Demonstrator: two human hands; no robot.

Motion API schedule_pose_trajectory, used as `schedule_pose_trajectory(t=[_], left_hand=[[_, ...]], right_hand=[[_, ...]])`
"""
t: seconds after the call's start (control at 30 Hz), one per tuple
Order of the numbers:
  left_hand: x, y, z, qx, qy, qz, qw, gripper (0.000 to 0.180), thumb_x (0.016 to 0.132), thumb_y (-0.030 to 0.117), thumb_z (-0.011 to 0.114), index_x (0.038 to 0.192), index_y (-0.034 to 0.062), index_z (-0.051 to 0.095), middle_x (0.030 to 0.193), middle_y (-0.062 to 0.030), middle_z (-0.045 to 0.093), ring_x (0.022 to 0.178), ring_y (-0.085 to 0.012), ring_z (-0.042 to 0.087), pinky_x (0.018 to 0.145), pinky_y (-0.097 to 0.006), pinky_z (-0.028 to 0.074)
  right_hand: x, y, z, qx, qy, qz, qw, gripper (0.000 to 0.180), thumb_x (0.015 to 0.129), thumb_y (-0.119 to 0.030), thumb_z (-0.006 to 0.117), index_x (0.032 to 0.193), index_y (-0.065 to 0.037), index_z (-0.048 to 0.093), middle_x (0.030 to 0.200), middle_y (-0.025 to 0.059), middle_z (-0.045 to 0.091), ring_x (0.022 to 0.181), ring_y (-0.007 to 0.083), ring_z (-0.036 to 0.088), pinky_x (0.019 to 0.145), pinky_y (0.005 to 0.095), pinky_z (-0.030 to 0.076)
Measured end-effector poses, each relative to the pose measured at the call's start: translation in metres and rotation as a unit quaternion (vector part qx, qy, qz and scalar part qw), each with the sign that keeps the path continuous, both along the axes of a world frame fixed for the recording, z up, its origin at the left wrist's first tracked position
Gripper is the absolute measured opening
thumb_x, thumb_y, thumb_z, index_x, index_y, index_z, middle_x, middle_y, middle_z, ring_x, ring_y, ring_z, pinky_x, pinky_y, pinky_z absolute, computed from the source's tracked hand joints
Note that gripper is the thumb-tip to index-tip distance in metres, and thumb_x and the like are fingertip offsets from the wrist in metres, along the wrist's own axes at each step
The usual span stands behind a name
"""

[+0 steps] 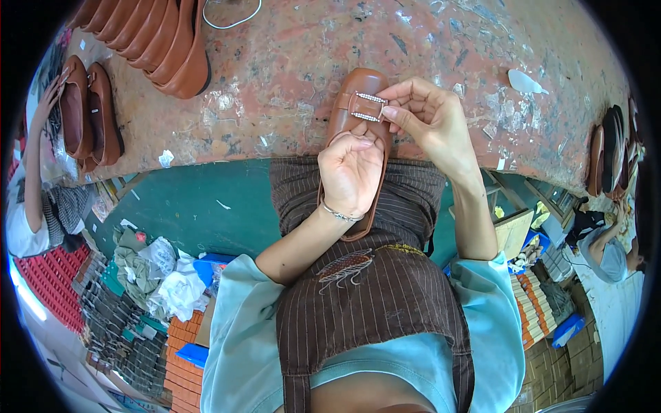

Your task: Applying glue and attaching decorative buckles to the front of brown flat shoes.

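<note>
Clock face: 12 is the top of the view, its centre the middle.
Brown shoe [363, 80]: just past 12, toe pointing to 12 and heel toward 6; its front lies on the surface [275, 89], its rear over the apron [365, 303].
Buckle [369, 97]: across the shoe's upper, edged with two rows of small, pale, shiny beads.
Right hand [428, 118]: toward 1, thumb and forefinger set narrowly at the buckle's 3 o'clock end, pinching it.
Left hand [351, 172]: nearer the centre toward 12, palm turned up, fingers curled at the shoe's opening below the buckle; some fingertips are hidden, so I cannot tell how firmly they grip.
Bracelet [342, 215]: around the left wrist.
Brown shoe stack [158, 45]: between 10 and 11, nested in a row.
White cord [234, 22]: near 11, looped.
Brown pair [105, 113]: near 10, side by side.
White piece [527, 82]: toward 2, drop-shaped, flat on the surface.
More shoes [611, 151]: near 3, standing close together.
Co-workers: one person [26, 227] at 9, another [609, 256] past 3.
</note>
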State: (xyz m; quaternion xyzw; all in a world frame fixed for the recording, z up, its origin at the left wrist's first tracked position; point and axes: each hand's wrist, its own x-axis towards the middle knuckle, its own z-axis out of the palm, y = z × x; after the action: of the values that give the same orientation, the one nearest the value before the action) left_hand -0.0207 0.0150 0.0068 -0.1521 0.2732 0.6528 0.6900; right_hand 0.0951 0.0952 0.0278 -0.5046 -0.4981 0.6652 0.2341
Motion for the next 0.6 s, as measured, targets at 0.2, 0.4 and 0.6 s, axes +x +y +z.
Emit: schedule_pose_trajectory(t=[0.2,0.4,0.6], left_hand=[[0.001,0.0,-0.004,0.02,-0.042,0.036,0.998,0.041,0.075,-0.002,0.04,0.114,-0.0074,0.048,0.115,-0.0152,0.055,0.112,-0.0214,0.049,0.1,-0.034,0.037],[0.003,0.014,0.009,-0.043,0.04,0.006,0.998,0.029,0.092,0.013,0.051,0.119,0.0047,0.047,0.109,-0.0064,0.056,0.101,-0.0147,0.054,0.089,-0.03,0.043],[0.009,0.017,0.009,-0.088,0.14,-0.007,0.986,0.024,0.092,0.009,0.055,0.114,0.0014,0.053,0.104,-0.005,0.06,0.094,-0.0102,0.058,0.079,-0.023,0.049]], right_hand=[[-0.001,0.002,-0.002,0.035,-0.034,-0.005,0.999,0.013,0.077,0.001,0.064,0.09,0.004,0.062,0.075,0.0058,0.064,0.066,0.0073,0.058,0.059,0.0219,0.049],[-0.004,0.005,0.002,0.056,-0.084,0.008,0.995,0.014,0.075,0.0,0.066,0.087,0.003,0.059,0.073,0.0053,0.063,0.064,0.0069,0.058,0.056,0.0217,0.048],[-0.008,-0.003,0.013,0.123,-0.173,0.023,0.977,0.02,0.078,-0.004,0.067,0.093,0.0,0.054,0.067,0.0019,0.059,0.06,0.0067,0.056,0.052,0.0205,0.046]])
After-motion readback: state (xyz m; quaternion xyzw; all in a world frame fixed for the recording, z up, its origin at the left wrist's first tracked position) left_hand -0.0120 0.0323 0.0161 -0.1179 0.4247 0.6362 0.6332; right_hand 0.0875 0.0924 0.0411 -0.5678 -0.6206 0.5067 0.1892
